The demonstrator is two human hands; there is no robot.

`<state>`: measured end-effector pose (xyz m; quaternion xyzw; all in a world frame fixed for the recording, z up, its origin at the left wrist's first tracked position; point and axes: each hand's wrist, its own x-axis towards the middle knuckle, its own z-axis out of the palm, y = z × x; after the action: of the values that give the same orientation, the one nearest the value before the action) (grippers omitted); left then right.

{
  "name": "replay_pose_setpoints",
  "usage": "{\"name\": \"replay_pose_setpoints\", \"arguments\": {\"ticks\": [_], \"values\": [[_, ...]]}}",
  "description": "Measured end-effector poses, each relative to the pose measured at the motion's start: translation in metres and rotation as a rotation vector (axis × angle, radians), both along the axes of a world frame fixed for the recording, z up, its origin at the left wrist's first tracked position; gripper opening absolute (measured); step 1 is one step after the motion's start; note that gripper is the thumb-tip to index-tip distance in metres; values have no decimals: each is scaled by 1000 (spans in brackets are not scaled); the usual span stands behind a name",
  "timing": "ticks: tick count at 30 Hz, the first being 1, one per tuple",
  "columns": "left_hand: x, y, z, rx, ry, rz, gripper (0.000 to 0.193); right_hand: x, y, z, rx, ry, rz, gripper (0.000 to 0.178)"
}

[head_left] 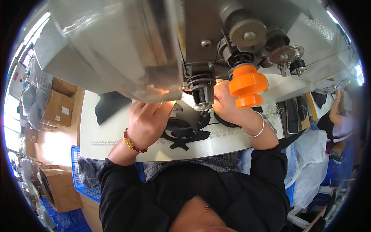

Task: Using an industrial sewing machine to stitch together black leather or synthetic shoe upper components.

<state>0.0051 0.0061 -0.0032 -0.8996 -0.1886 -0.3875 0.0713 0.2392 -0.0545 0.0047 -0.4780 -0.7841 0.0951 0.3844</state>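
Note:
My left hand (148, 120) rests on the white work table (112, 137), left of the sewing machine's dark needle-area parts (203, 91). Its fingers point away from me and their tips pass behind the machine housing, so I cannot tell whether they grip anything. On the other side, my right hand (228, 103) has curled fingers, partly covered by an orange knob-like piece (247, 83); what they hold is hidden. Several black cut pieces (189, 136) lie between my wrists, overlapping one another. A bigger black piece (110, 106) sits beyond my left wrist.
The machine head (116, 42) hangs over both hands. A ruler strip (104, 143) runs along the table's near edge. At left are cardboard boxes (58, 103) and a blue crate (75, 170). Clear plastic bags (309, 158) hang at right, near another person (340, 120).

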Motion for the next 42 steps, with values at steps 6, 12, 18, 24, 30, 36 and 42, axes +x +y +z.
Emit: {"name": "replay_pose_setpoints", "arguments": {"ticks": [6,12,18,24,30,36,42], "values": [[-1,2,-4,28,25,8,19,2,5,-10,-57,40,-28,19],[1,4,-3,115,-13,-11,21,5,2,-7,-30,-72,-59,15],[6,6,-5,121,-74,-58,20,5,0,1,9,-197,-133,17],[9,5,-12,154,-94,-35,18,14,9,-7,4,-106,-72,25],[9,4,-7,71,-55,21,27,15,12,-14,-7,-149,-112,28],[9,1,0,37,-62,6,38,9,9,-3,110,-194,-139,27],[10,4,-10,148,-77,-36,47,14,11,-4,75,-142,-67,24]]}}
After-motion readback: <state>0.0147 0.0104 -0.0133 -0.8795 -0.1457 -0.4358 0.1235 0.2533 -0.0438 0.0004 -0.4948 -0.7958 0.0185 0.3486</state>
